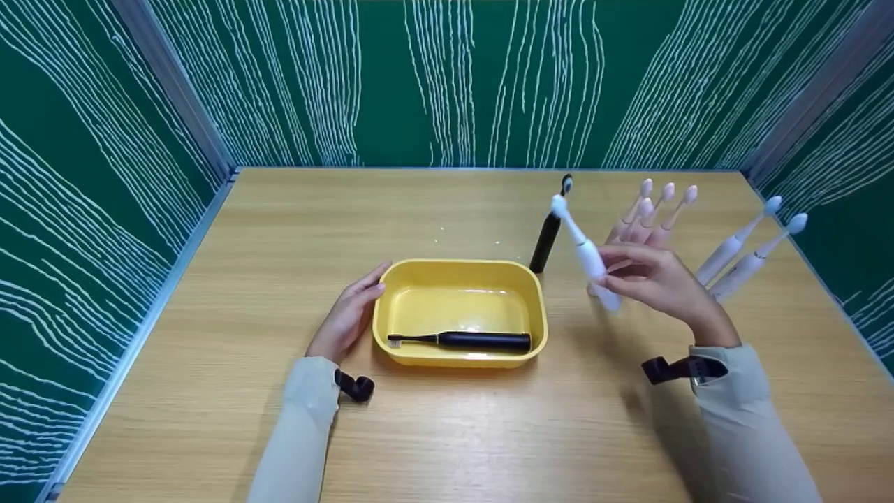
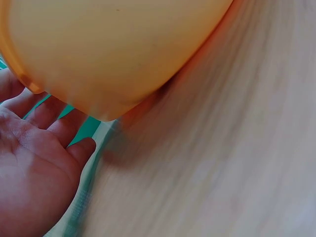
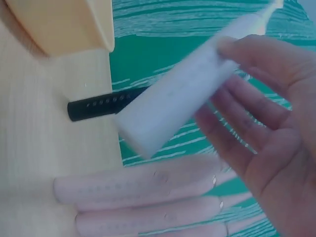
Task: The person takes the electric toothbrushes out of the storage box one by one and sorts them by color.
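My right hand [image 1: 646,276] pinches a white electric toothbrush [image 1: 590,258] by its handle, brush head pointing up and to the left. In the right wrist view the lower end of this white handle [image 3: 168,98] shows above the tabletop. My left hand [image 1: 349,311] rests against the left side of a yellow bin [image 1: 457,362], its fingers extended along the outer wall. A black electric toothbrush [image 1: 485,341] lies lengthwise inside the bin, near the front wall. Another black electric toothbrush [image 1: 547,241] stands upright just behind the bin's back right corner.
Several pink electric toothbrushes [image 1: 656,216] stand behind my right hand. Two white electric toothbrushes [image 1: 740,272] stand farther right. A few tiny white specks [image 1: 497,242] lie on the wooden table [image 1: 293,223]. Green panels [image 1: 489,84] with white lines close off the back and sides.
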Motion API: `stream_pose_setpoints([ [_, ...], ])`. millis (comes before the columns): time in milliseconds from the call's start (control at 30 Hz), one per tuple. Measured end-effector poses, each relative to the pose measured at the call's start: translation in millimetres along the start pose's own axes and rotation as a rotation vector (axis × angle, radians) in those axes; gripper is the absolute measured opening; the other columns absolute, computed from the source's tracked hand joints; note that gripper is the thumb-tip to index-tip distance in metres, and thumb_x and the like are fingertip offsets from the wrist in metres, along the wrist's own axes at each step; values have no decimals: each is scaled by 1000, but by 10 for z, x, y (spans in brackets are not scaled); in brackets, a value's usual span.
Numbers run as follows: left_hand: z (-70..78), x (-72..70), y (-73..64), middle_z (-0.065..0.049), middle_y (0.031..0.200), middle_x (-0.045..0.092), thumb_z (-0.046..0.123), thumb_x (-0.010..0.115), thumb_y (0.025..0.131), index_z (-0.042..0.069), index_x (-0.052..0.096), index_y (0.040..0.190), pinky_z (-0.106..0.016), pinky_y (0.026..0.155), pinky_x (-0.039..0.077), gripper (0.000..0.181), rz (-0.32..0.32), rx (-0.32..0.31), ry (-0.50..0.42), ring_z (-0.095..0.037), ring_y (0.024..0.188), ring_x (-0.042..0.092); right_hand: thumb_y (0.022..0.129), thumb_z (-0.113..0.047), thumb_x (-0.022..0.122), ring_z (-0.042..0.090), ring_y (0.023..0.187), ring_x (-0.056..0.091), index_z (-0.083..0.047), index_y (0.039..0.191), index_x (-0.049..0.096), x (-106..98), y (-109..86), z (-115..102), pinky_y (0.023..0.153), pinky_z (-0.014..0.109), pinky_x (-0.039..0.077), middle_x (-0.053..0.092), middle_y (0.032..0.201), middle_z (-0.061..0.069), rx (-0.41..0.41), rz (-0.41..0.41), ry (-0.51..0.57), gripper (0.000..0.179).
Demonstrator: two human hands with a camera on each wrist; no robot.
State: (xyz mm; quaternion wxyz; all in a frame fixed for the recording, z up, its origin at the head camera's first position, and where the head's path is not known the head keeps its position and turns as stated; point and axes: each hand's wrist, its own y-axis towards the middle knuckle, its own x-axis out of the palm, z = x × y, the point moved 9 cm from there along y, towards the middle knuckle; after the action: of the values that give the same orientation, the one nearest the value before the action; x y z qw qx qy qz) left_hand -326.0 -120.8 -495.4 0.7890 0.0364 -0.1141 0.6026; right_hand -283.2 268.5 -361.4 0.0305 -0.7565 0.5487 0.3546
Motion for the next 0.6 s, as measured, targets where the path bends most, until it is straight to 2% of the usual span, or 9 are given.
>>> stream_pose_setpoints([
  [300,-7,-15,-1,-9,159,24,8,43,99,2,33,148,-35,123,7,51,4,-12,-2,-21,150,12,82,10,66,1,101,63,6,119,63,-250,-168,103,84,12,52,65,118,-9,-38,180,27,37],
  [467,-14,-20,-2,-8,159,25,9,44,98,3,34,148,-34,123,6,51,9,-16,4,-21,149,13,79,17,65,8,101,63,15,115,60,-363,-274,155,84,15,54,68,115,-4,-80,320,165,37],
  [533,-15,-20,-2,-8,159,26,9,45,98,4,34,147,-34,123,6,51,12,-15,10,-21,149,13,78,19,64,10,101,63,15,115,60,-385,-317,199,84,16,54,68,116,-1,-92,370,238,37],
  [600,-16,-18,-1,-7,159,25,9,45,98,4,34,148,-34,123,6,51,11,-15,12,-20,150,13,78,19,64,10,101,64,15,116,60,-402,-353,243,84,15,54,68,116,-1,-97,407,267,38],
])
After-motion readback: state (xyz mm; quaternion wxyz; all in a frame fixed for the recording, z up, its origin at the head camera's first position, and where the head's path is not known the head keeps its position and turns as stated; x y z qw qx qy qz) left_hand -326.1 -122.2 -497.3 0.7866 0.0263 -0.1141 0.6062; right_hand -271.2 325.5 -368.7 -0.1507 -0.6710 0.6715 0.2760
